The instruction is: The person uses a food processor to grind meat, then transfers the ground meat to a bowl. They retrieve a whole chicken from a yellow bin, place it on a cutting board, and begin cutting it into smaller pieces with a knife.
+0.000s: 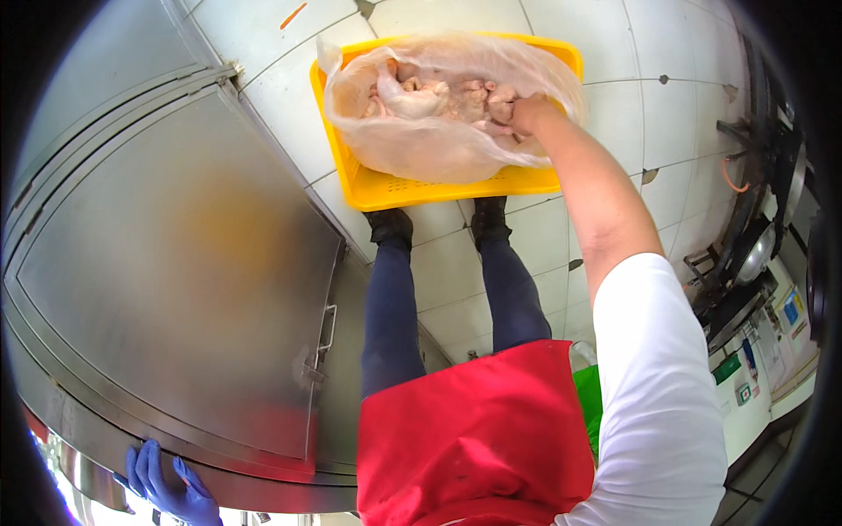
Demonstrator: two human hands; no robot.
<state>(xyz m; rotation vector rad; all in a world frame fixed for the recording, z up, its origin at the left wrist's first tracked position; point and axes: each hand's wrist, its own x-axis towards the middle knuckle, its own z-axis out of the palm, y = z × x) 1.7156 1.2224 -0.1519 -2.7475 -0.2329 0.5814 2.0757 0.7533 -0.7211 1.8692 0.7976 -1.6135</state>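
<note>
Raw chicken pieces [421, 101], pale and pinkish, lie in a large clear plastic bag [421, 153] with its mouth spread wide. The bag sits in a yellow plastic crate [368, 188] on the floor beyond my feet. My bare right hand [533, 116] reaches in at the bag's right side, its fingers curled and closed on a chicken piece; the fingertips are partly hidden. At the lower left, my left hand [173, 486] wears a blue glove. Its fingers are spread against the edge of a stainless steel cabinet [175, 280], and it holds nothing.
The steel cabinet, with a door handle [328, 328], takes up the left side. White floor tiles [605, 39] surround the crate, with an orange strip [293, 16] on them at the back. A wok [756, 254] and dark kitchen racks stand at the right.
</note>
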